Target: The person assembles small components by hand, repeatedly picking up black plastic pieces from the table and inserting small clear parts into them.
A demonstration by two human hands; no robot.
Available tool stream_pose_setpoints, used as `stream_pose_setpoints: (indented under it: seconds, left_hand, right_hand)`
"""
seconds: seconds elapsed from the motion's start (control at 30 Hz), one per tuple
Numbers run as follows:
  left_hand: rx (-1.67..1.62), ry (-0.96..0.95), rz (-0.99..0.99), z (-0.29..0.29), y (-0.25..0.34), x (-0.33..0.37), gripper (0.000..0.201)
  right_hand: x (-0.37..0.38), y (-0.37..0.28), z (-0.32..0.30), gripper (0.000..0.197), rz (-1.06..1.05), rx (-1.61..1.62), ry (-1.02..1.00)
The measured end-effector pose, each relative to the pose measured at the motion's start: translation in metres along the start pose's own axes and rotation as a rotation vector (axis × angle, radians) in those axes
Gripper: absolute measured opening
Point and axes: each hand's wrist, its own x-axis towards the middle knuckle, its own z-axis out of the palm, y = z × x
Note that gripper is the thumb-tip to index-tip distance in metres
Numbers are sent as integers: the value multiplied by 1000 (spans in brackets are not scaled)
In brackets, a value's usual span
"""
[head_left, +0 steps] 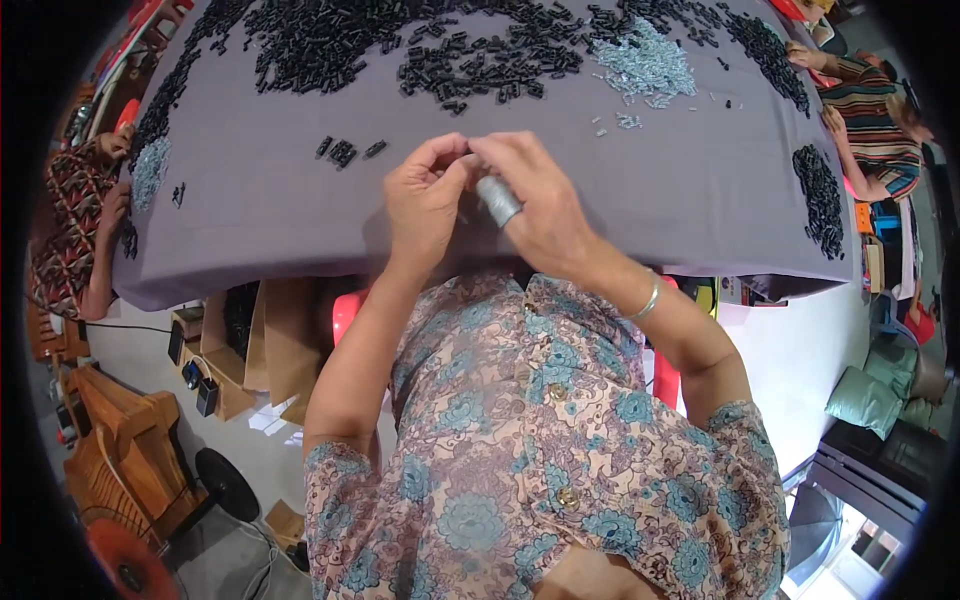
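My left hand (pixel 425 200) and my right hand (pixel 548 205) meet above the near part of the cloth-covered table, fingertips pinched close together. Whatever lies between the fingers is too small and hidden to make out. Silvery-grey tape (pixel 499 201) is wrapped around one finger of my right hand. To the left of my left hand lies a small group of black cylindrical pieces (pixel 342 152). Beyond both hands spreads a heap of the same black pieces (pixel 490 65). Farther right sits a pile of small transparent pieces (pixel 648 65), with a few strays (pixel 628 121) in front of it.
The purple-grey tablecloth (pixel 270 215) hangs over the near edge by my lap. At the left, a person in a patterned top (pixel 70 220) sits by another transparent pile (pixel 151 172). People's arms (pixel 850 150) reach in at the right, near black heaps (pixel 818 200). Cardboard boxes (pixel 270 340) stand below.
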Motion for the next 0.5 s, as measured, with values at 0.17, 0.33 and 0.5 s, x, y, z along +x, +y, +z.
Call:
stream_pose_setpoints:
  seconds: [0.17, 0.33, 0.5]
  left_hand:
    - [-17, 54, -8, 3, 3, 0, 13]
    - [107, 76, -35, -4, 11, 3, 18]
    - [92, 107, -9, -5, 7, 6, 18]
  right_hand:
    - [-7, 2, 0, 43, 138, 162, -56]
    - [22, 28, -44, 27, 272, 145, 242]
    - [23, 50, -65, 18, 321, -20, 66]
